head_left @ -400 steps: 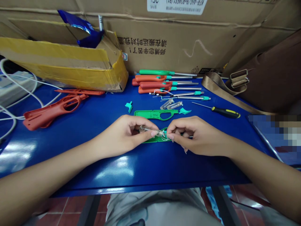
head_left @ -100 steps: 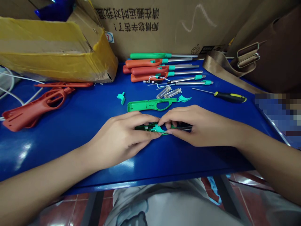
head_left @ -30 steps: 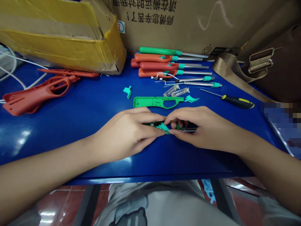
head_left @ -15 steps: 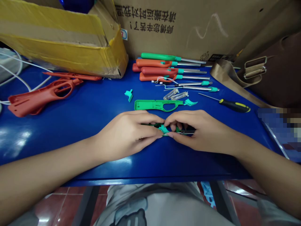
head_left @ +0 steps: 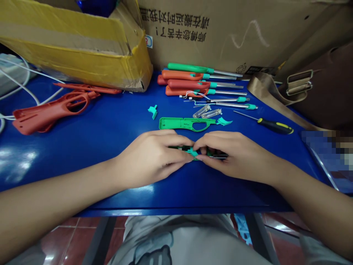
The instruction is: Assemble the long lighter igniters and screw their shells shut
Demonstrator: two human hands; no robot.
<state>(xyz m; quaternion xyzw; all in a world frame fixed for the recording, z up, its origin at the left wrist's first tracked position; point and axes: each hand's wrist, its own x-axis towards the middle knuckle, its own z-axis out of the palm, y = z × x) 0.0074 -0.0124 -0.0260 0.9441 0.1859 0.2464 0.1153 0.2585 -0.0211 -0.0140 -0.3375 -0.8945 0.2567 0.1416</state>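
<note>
Fingers (head_left: pixel 180 139) of both hands grip a green shell (head_left: pixel 209 151) at mid-frame

The left hand (head_left: pixel 150 156) holds the shell from its left end, thumb along the near edge and forefinger along the far one. The right hand (head_left: pixel 237 152) grasps it from the other side, thumb and forefinger closed beside a turquoise piece (head_left: pixel 194 151) that sits in the shell. The two sets of fingertips nearly meet there; whether they touch each other, I cannot tell. A metal tube (head_left: pixel 219 156) shows by the right palm, and the hands cover much of the shell.

Just above the hands in the frame lies a second green half (head_left: pixel 171 123), hollow side up, with a turquoise trigger (head_left: pixel 224 122) at its right end. Farther up, right of centre, two clear capsules (head_left: pixel 211 113) lie close together; well to their left is a small turquoise part (head_left: pixel 153 111). Two metal rods (head_left: pixel 233 106) with white wires lie above the capsules, below a group of red, orange and green lighters (head_left: pixel 189 84) whose tubes point right.

At the right, a black-and-yellow screwdriver (head_left: pixel 275 126) lies on the blue table (head_left: pixel 165 198). At the left is a red casing (head_left: pixel 51 112). A yellow-taped carton (head_left: pixel 82 60) fills the upper left, a large cardboard box (head_left: pixel 179 53) spans the top, and a brown bag (head_left: pixel 328 84) occupies the upper right.
</note>
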